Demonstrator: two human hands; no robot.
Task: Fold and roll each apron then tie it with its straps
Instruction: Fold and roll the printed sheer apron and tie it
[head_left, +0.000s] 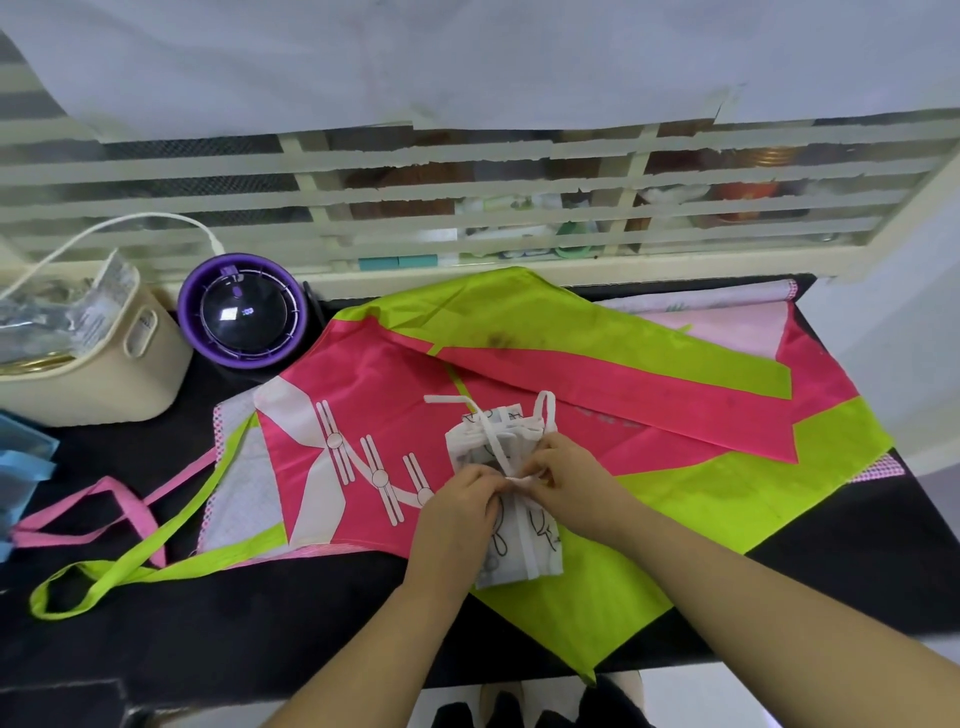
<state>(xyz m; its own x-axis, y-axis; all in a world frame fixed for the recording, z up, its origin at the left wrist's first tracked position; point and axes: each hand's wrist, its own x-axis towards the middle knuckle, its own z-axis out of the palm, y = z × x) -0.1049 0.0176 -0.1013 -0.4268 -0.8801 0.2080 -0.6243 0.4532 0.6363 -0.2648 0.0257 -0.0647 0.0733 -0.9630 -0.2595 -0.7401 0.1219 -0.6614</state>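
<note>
A black table (322, 623) carries everything. A pink apron with checked trim (727, 317) is spread directly on its middle and right (largely covered by a pink-and-lime apron), its pink strap (119, 499) trailing left. At the far left a cream basket (104, 374) is set, with a purple round device (243, 312) just beside it. Blue fabric (21, 467) lies at the left edge.

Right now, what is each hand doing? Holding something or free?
Left hand: closed, pinching the white strap on the rolled white apron.
Right hand: closed, pinching the same strap at the knot.
</note>
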